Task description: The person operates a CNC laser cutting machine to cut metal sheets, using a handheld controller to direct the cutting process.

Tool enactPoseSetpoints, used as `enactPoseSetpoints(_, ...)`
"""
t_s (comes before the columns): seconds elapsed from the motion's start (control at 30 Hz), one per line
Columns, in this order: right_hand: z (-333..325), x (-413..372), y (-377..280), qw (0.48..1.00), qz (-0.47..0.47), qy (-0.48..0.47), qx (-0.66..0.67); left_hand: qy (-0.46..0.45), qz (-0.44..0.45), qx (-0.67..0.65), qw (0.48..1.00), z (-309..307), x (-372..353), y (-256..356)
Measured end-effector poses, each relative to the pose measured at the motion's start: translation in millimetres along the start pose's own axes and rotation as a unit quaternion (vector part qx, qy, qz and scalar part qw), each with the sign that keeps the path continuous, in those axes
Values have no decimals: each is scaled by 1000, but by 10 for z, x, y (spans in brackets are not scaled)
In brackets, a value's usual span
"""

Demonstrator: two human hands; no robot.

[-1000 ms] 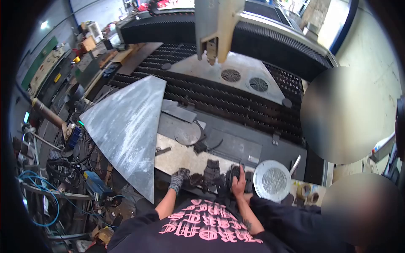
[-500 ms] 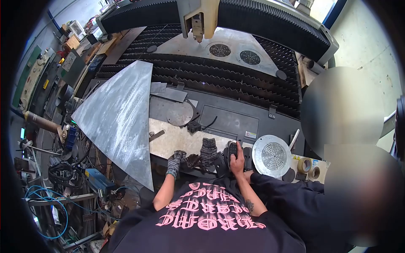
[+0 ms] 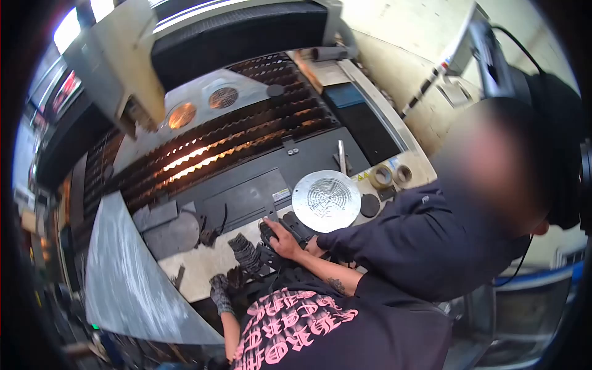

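My left hand, in a grey knitted glove, rests at the front edge of the machine bed, its fingers too small and dark to read. My bare right hand is wrapped round a black handheld remote. Between the hands lies a dark knitted glove. Just right of my right hand, a co-worker's hand is close by at the edge. A round perforated metal disc lies beyond that hand. The large triangular grey sheet is at the left.
Behind, a cut sheet with round grilles lies on the slats under the cutting head, with orange glow below. Tape rolls sit at the right. A co-worker in dark clothes leans in from the right. Small plates lie at left.
The view has swung right, bringing the co-worker fully into sight. Orange light now glows under the slats and the cutting head stands further left over the sheet. My right hand still holds the remote.
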State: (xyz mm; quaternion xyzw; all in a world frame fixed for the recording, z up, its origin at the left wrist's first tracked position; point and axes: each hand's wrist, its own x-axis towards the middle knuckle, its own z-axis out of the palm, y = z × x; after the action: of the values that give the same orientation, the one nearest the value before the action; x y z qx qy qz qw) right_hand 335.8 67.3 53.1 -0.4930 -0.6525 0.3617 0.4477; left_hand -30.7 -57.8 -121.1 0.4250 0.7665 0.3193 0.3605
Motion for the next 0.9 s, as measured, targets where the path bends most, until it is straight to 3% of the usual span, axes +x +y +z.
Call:
enactPoseSetpoints(0.03, -1, -10, -7, 1000, 0, 0, 5, 8, -81, -134, 988, -15, -77, 281)
enactPoseSetpoints(0.1, -8, -56, -49, 1000, 12, 8, 20, 20, -164, -217, 962, -114, -227, 683)
enactPoseSetpoints(0.23, -53, -6, -80, 1000, 3, 6, 22, 17, -38, -97, 994, -125, -237, 720)
enactPoseSetpoints(0.27, -50, -8, -74, 1000, 5, 5, 16, 19, -138, -306, 942, -108, -276, 764)
enactPoseSetpoints(0.33, 12, -30, -23, 1000, -1, 13, 4, -9, -52, -218, 974, -44, -244, 604)
enactPoseSetpoints(0.4, 11, 37, 30, 1000, -11, 5, -5, -24, -68, -164, 984, -152, -224, 597)
enactPoseSetpoints(0.43, 44, 20, 46, 1000, -11, 2, -11, -36, -127, -155, 979, -203, -311, 880)
enactPoseSetpoints(0.5, 36, 37, 0, 1000, -2, -5, 0, 7, -187, -224, 956, -169, -387, 1047)
enactPoseSetpoints(0.6, 29, 50, -26, 1000, -5, -13, 11, 27, -127, -179, 975, -211, -455, 1251)
enactPoseSetpoints(0.7, 25, 58, -63, 1000, -3, -17, -7, 43, -110, -319, 940, -138, -436, 1154)
enactPoseSetpoints(0.8, 51, 27, -51, 1000, -6, -17, -10, 42, -156, -233, 959, -96, -312, 733)
enactPoseSetpoints(0.87, 31, 61, -72, 1000, 3, -23, -2, 56, -158, -111, 979, -206, -409, 1145)
enactPoseSetpoints(0.9, 26, 56, -81, 1000, 2, -22, -7, 32, -146, -109, 983, -219, -387, 1146)
